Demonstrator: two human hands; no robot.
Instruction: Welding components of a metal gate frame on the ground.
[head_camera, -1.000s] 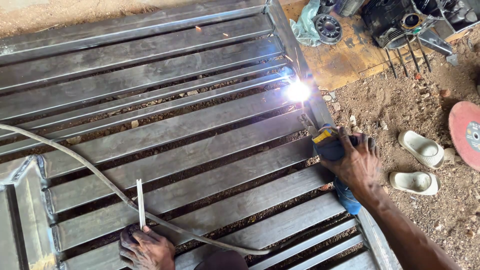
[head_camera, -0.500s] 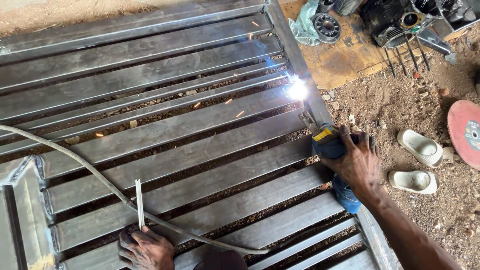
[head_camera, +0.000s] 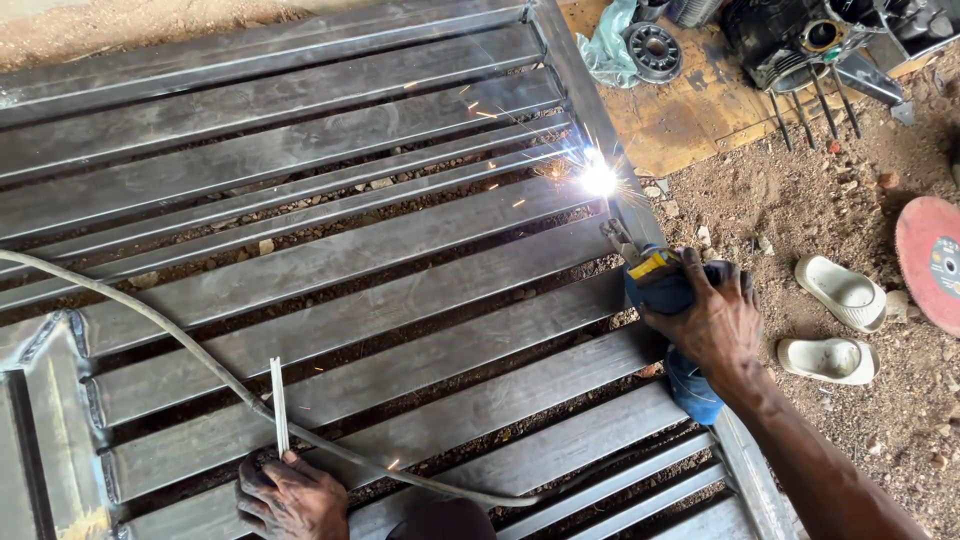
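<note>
R hand (head_camera: 712, 322) is wrapped tight round a blue-and-yellow electrode holder (head_camera: 662, 288), arc burning bright (head_camera: 598, 180) at the right edge of the grey steel slatted gate frame (head_camera: 330, 250) lying on the dirt ground. L hand (head_camera: 292, 497), fingers pinched shut on spare thin welding rods (head_camera: 279, 405), sits near the frame's bottom edge beside the grey cable (head_camera: 150, 320). To weld well, I'd say: steady wrist, short arc, keep cable slack, eyes shielded.
</note>
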